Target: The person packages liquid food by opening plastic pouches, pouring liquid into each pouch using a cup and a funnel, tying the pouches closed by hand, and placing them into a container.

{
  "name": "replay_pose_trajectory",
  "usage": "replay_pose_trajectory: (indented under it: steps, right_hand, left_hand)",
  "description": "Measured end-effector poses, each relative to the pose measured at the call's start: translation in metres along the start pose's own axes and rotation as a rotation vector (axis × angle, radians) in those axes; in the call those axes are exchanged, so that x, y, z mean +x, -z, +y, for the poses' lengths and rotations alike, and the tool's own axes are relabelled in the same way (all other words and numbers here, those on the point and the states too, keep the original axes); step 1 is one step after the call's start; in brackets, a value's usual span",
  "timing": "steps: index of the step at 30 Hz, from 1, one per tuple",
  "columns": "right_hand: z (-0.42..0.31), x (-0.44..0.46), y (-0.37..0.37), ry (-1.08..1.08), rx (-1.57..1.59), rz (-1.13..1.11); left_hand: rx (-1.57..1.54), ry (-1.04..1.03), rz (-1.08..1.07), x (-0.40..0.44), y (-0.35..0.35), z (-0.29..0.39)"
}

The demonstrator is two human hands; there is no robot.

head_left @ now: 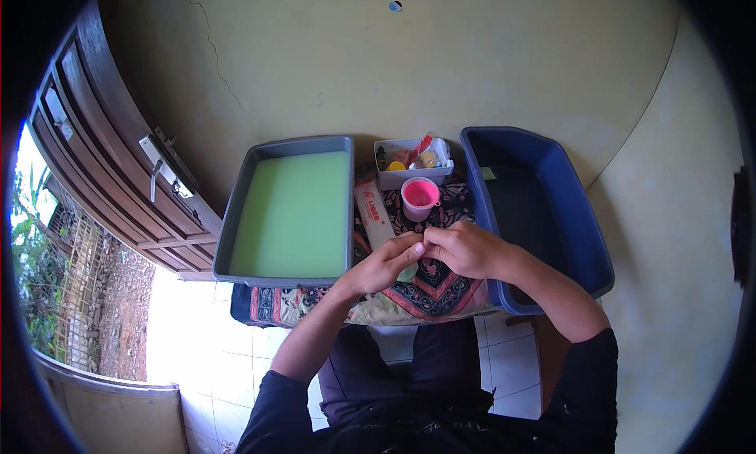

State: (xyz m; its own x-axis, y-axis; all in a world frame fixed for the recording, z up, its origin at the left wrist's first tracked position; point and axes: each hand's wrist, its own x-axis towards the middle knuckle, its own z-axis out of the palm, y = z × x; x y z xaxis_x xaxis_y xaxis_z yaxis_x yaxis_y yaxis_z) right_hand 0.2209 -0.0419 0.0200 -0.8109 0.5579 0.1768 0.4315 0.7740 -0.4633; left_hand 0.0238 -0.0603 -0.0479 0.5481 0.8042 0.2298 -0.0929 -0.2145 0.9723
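Note:
My left hand and my right hand meet over the middle of the cloth-covered table, fingertips pinched together. Below the fingers of my left hand shows a small pale green translucent thing; it seems to hang from the pinch, its upper part hidden by my fingers. Just beyond my hands stands a pink cup, its inside bright pink. Left of the cup lies a long pale packet with red "LIGER" lettering.
A grey tub of pale green liquid stands at left, a dark blue tub with a small light green piece at right. A white box of small items sits behind the cup. The patterned cloth overhangs the front; a wooden door stands open.

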Motion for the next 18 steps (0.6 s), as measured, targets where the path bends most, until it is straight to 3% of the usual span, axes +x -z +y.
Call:
replay_pose_trajectory:
  steps: [3,5,6,8,18]
  right_hand:
    - [0.004,0.000,-0.004,0.009,0.218,0.090]
    - [0.003,-0.002,-0.002,-0.243,0.547,0.001]
    - [0.006,-0.003,-0.002,-0.241,0.548,-0.001]
    - [0.016,-0.005,-0.002,-0.485,0.936,-0.081]
    - [0.021,-0.004,0.009,-0.606,1.116,0.124]
  left_hand:
    - [0.056,-0.033,-0.043,0.002,0.005,-0.003]
    - [0.264,-0.164,-0.098,0.003,0.008,-0.001]
    - [0.265,-0.163,-0.096,0.003,0.008,0.002]
    - [0.242,-0.086,-0.106,0.003,0.008,0.007]
    - [0.489,-0.328,0.140,0.014,0.011,-0.002]
